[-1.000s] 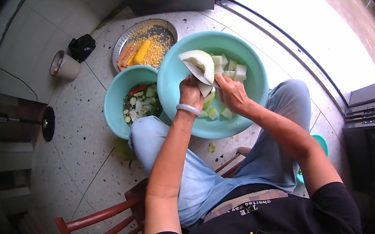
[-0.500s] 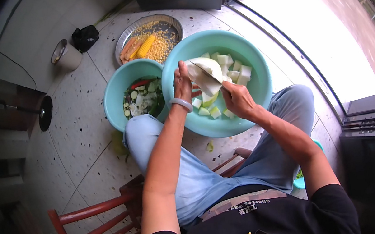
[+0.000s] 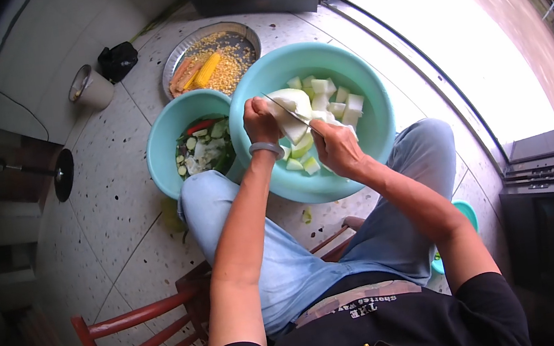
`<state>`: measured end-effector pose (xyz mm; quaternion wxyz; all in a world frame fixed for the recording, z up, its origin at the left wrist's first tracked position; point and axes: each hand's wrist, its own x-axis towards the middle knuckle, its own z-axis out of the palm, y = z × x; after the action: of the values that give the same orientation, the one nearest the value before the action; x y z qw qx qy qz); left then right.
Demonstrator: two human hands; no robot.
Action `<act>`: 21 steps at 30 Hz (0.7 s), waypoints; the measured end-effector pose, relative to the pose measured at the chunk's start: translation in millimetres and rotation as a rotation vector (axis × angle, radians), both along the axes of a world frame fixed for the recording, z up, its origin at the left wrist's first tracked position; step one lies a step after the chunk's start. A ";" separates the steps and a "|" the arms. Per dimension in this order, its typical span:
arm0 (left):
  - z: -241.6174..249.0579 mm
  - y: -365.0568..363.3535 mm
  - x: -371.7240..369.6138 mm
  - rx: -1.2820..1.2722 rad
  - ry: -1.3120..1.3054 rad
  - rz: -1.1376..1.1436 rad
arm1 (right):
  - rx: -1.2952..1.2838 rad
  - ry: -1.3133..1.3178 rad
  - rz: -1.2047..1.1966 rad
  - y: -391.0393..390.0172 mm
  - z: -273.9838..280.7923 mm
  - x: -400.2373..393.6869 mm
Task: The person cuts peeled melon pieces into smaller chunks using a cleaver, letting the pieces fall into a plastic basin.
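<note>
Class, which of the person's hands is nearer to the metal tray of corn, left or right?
Left. The left hand is over the left side of the large basin, below the tray in view; the right hand, gripping a knife, is lower and farther right.

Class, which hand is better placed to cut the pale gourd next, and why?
Right, probably: the right hand holds the knife against the pale gourd, while the left hand is occupied supporting it.

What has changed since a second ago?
The left hand has moved left and forward, to the side of the pale melon. The right hand keeps the knife, its blade turned and now seen nearly edge-on. The large basin, small basin and corn tray stayed put.
</note>
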<state>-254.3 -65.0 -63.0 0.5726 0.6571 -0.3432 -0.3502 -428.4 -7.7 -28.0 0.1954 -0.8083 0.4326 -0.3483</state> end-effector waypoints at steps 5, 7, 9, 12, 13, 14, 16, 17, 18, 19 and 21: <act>-0.3 5.4 -15.4 0.020 0.148 -0.043 | 0.046 0.069 -0.049 -13.1 -11.5 -0.5; 13.4 12.7 -18.9 0.041 0.184 -0.051 | 0.089 0.104 -0.079 -11.9 -9.3 1.5; 0.5 14.2 -21.3 0.032 0.111 -0.089 | 0.182 0.094 -0.132 -19.4 -19.3 0.9; -6.2 16.8 -18.1 0.011 0.190 -0.172 | 0.207 0.009 -0.159 -36.2 -31.3 -1.3; 7.5 19.5 -18.8 0.010 0.251 -0.155 | 0.190 -0.020 -0.149 -39.2 -25.5 -1.9; 21.4 22.4 -19.0 0.010 0.313 -0.136 | 0.352 -0.090 -0.122 -38.8 -19.9 -5.1; 41.6 27.1 -12.5 0.046 0.362 -0.167 | 0.681 -0.238 -0.067 -30.2 17.6 -8.1; 45.0 28.1 -11.5 0.021 0.390 -0.160 | 0.687 -0.289 0.017 -28.7 20.4 -12.0; 46.7 27.9 -10.3 -0.004 0.418 -0.156 | 0.691 -0.355 0.050 -28.5 26.5 -13.6; 46.8 27.9 -4.3 -0.004 0.422 -0.217 | 0.696 -0.420 0.082 -28.2 33.0 -15.5; 54.0 32.9 1.4 -0.017 0.476 -0.317 | 0.695 -0.557 0.066 -27.5 32.5 -16.6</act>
<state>-252.8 -32.2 -9.0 0.5805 0.4898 -0.3005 -0.5770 -445.0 -35.2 4.4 0.5754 -0.5833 0.4288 -0.3806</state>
